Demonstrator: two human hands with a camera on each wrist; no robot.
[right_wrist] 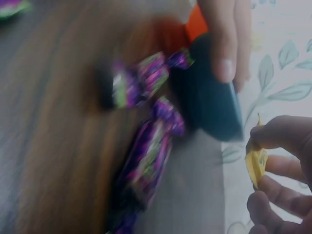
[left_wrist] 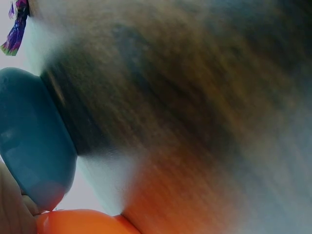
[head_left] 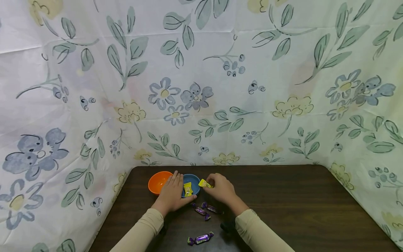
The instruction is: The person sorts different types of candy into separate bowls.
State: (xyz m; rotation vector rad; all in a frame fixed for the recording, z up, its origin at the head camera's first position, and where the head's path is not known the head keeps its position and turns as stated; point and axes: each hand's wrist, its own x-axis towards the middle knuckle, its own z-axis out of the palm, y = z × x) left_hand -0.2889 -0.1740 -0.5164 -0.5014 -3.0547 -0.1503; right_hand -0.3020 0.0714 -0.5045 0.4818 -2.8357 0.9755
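The right hand (head_left: 221, 189) pinches a yellow-wrapped candy (head_left: 204, 183) just right of the blue bowl (head_left: 196, 180); the right wrist view shows this candy (right_wrist: 256, 163) between thumb and fingers. Yellow candy (head_left: 188, 189) lies inside the bowl. With fingers straight, the left hand (head_left: 172, 194) rests at the blue bowl's left edge, beside the orange bowl (head_left: 155, 182). Both bowls, blue (left_wrist: 36, 136) and orange (left_wrist: 83, 223), touch or nearly touch in the left wrist view.
Two purple-wrapped candies (head_left: 200, 211) (head_left: 214, 209) lie just in front of the blue bowl. Another purple candy (head_left: 202, 239) is nearer the front of the dark wooden table (head_left: 299, 203). Floral cloth (head_left: 220, 87) hangs behind and at the sides.
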